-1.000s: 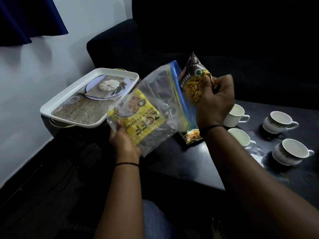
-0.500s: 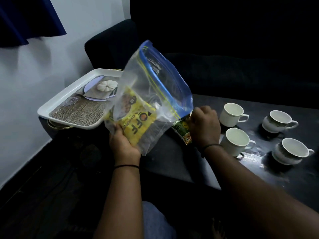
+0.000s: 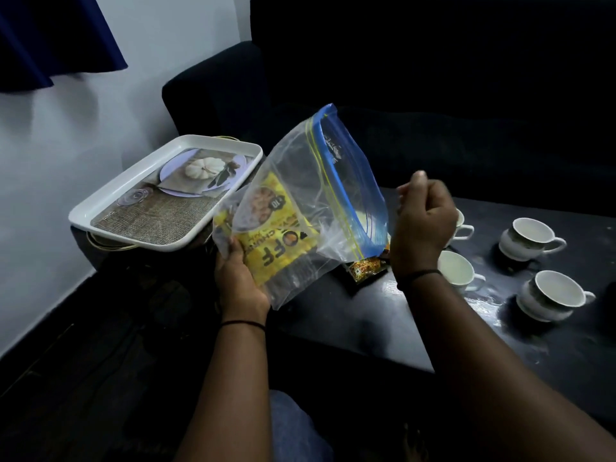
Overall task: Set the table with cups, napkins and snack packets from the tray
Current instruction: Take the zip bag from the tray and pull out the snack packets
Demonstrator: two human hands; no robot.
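A plain pale grey-white wall (image 3: 60,135) fills the left, with a dark blue fabric curtain (image 3: 50,38) hanging at its top. A black upholstered sofa (image 3: 433,95) stands behind the glossy black desk (image 3: 383,321), above a dim dark floor (image 3: 83,378).

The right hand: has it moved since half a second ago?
Yes. The right hand has lifted off the snack packet on the table, rising toward the zip bag, judged against the cups.
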